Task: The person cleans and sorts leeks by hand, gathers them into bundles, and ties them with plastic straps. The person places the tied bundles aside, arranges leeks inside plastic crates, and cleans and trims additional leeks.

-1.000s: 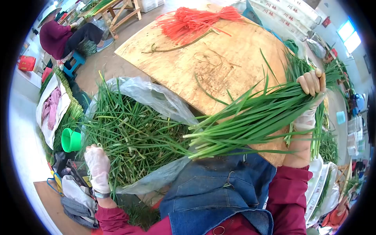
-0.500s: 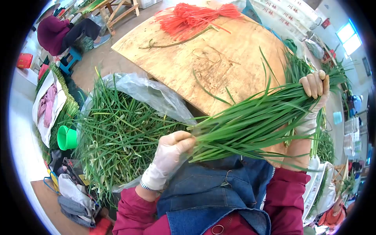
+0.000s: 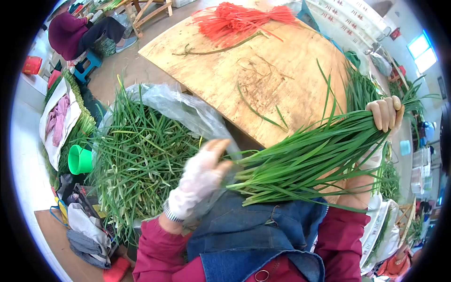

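Note:
A bunch of garlic chives (image 3: pixel 305 160) stretches across in front of my denim apron, its pale cut ends to the left and its leaf tips to the upper right. My right hand (image 3: pixel 386 114), in a thin glove, wraps round the leafy end and holds the bunch up. Just left of the pale ends is my left hand (image 3: pixel 197 176), gloved and smeared by motion. Its thumb and fingers look apart, with no chives visible between them. Below and left of it lies a big heap of loose green trimmings (image 3: pixel 141 164) in a clear plastic bag (image 3: pixel 188 110).
A wooden board (image 3: pixel 211 75) ahead carries red ties (image 3: pixel 239 21) and stray stems. More chives (image 3: pixel 361 91) lie at its right edge. On the left are a green cup (image 3: pixel 80 160) and bundled greens under white cloth. A person (image 3: pixel 75 33) sits on a blue stool far left.
My left hand has come off the pale ends of the bunch and moved slightly up and left. My right hand, still gripping the chives, has shifted a little right and down.

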`<state>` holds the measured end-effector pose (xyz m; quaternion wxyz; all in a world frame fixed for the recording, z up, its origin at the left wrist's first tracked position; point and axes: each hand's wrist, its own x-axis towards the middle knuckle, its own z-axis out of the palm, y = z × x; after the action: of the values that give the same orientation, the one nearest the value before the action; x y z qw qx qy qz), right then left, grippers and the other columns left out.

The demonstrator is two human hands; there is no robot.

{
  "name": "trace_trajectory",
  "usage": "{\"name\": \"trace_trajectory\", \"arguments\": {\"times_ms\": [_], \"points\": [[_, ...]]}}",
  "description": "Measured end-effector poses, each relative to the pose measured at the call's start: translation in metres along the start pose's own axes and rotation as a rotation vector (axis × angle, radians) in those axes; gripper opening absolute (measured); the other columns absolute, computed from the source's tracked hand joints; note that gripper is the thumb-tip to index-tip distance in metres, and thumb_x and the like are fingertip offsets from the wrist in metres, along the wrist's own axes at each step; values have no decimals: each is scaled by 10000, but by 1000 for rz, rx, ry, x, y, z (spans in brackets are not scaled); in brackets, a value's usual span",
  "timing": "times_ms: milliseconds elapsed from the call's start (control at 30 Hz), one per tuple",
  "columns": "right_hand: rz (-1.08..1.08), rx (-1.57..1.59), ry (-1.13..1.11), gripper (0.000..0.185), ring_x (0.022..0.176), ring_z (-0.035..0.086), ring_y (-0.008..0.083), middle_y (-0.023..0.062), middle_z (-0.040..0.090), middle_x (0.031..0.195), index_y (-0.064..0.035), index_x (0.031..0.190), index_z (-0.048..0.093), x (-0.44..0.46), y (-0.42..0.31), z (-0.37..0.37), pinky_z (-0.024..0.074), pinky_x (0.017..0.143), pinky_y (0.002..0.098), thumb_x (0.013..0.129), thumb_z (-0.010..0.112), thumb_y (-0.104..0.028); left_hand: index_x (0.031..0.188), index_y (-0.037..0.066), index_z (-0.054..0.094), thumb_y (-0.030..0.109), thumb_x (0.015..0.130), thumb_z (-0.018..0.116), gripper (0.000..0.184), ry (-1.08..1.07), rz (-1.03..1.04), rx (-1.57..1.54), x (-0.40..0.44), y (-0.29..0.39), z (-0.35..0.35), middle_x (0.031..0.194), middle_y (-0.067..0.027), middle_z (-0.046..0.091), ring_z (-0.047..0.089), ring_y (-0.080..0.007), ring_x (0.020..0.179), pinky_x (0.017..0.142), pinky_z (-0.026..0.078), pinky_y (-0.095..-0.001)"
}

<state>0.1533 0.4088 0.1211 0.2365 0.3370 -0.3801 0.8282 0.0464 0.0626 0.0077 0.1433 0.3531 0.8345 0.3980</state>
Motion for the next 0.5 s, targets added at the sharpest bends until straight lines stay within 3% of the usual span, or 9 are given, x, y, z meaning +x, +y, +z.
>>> {"name": "trace_trajectory", "arguments": {"times_ms": [33,167,233,300,367,433,500], "points": [[3,-12,10,248,464,418,92,-17,426,554,48,926,505,0,-2,1,410,498,241,970,366,-154,1196,21,519,125,801,612,419,-126,18,-81,6,1,6,1139,-190,561,517,-324,1094,923,419,-339],[15,-17,15,246,472,417,91,-16,426,556,49,941,507,-4,-6,-4,402,497,240,970,368,-151,995,22,628,106,818,593,199,-171,169,-84,2,-33,7,940,-155,635,615,-300,833,744,493,-328],[10,-15,35,251,475,414,89,-17,424,555,50,944,507,-9,-5,-7,398,498,239,973,363,-154,900,40,658,107,814,603,122,-75,31,-63,-13,-34,-27,825,-128,640,616,-285,715,652,500,-315],[14,-9,42,257,475,410,87,-18,421,554,52,946,508,-8,-5,-10,394,499,238,975,359,-156,907,64,668,102,799,615,126,191,-64,44,-33,-67,-55,819,-120,641,623,-277,728,651,500,-326],[15,-9,50,262,473,405,85,-19,419,554,53,947,508,-10,-6,-11,390,501,236,976,355,-157,969,50,649,93,780,624,195,167,-475,770,-57,-100,-83,932,-128,642,626,-277,791,692,505,-346],[11,3,45,264,473,399,85,-19,410,552,54,950,508,-9,-4,-11,387,503,234,977,352,-157,1044,39,617,108,768,634,285,223,-398,896,-53,-75,-83,1076,-141,604,605,-283,908,771,490,-365],[13,18,52,264,474,399,85,-18,407,553,55,951,508,-8,-2,-10,386,503,236,977,351,-157,1072,33,600,147,763,648,333,281,10,693,-40,-47,-61,1150,-135,567,520,-289,1074,928,400,-392]]}}
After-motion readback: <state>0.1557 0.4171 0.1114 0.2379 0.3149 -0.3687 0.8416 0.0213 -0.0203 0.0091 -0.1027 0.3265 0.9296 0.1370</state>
